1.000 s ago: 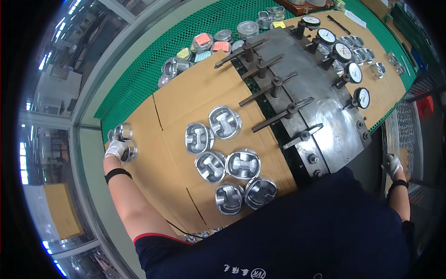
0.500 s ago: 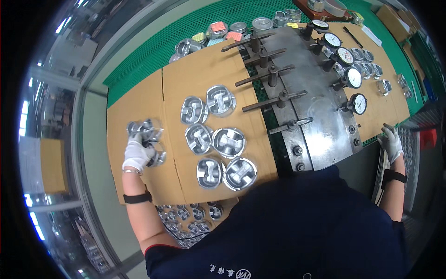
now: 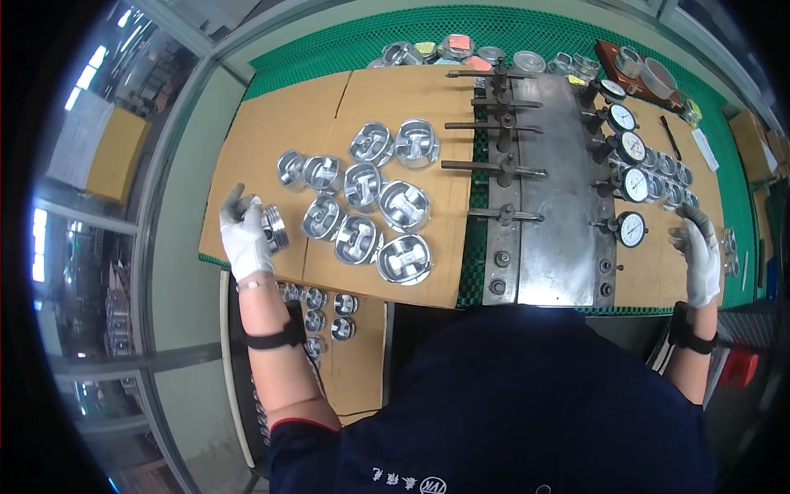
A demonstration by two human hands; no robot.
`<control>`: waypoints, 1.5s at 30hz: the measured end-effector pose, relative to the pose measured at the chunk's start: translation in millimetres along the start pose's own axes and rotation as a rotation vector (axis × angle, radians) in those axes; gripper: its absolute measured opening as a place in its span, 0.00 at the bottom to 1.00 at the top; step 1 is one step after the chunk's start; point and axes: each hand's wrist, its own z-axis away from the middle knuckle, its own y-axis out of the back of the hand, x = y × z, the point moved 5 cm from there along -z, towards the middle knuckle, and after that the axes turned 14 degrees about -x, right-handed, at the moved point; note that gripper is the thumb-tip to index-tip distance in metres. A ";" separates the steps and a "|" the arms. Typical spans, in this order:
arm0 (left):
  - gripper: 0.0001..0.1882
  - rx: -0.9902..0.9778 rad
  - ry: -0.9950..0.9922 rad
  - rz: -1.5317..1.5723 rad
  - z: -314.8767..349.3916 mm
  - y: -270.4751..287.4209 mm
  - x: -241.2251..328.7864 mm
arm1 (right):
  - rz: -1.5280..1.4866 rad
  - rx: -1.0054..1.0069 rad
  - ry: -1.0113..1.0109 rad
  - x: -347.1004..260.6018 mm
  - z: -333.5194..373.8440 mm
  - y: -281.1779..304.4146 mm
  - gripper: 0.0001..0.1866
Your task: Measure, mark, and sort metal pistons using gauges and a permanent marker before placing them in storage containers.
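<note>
At the left edge of the cardboard, my white-gloved left hand grips a metal piston. The piston is tilted, its ring grooves facing right; the hand partly covers it, and some fingers point away from it. Right of that hand, several silver pistons stand in a loose cluster, hollow side up, among them a small one and a larger one. My gloved right hand is over the right part of the table, fingers apart, with nothing in it.
A steel plate fixture with clamp bars and several dial gauges stands mid-table. More pistons lie right of it, and labelled ones along the back. Below the table's front edge is a lower cardboard layer with pistons.
The view has turned and shifted. Pistons that were beside my left hand now stand closer to the main cluster, with one left at the hand. My right hand has moved up over the table.
</note>
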 end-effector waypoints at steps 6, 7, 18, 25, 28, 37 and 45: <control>0.24 -0.346 -0.111 0.492 134.0 -138.1 132.4 | -0.083 -0.710 0.174 -65.2 23.3 -139.7 0.19; 0.26 -0.521 -0.120 0.563 149.7 -164.6 142.9 | 0.037 -0.762 0.219 -38.4 20.7 -163.9 0.33; 0.40 -1.221 -0.371 0.124 195.8 -259.4 156.7 | 0.304 -0.622 0.577 -22.9 11.8 -149.7 0.51; 0.45 -0.924 -1.009 -0.604 205.4 -308.9 159.0 | 0.647 -0.554 0.345 -9.6 6.5 -142.5 0.44; 0.46 -0.908 -0.997 -0.594 199.0 -318.8 157.6 | 0.513 -0.510 0.386 -14.8 16.9 -130.0 0.41; 0.43 -1.002 -0.888 -0.380 174.2 -338.8 146.1 | -0.167 -0.702 -0.243 16.9 33.3 -146.1 0.45; 0.42 -1.008 -0.844 -0.351 170.2 -340.2 144.1 | -0.209 -0.668 -0.205 25.9 29.1 -149.5 0.52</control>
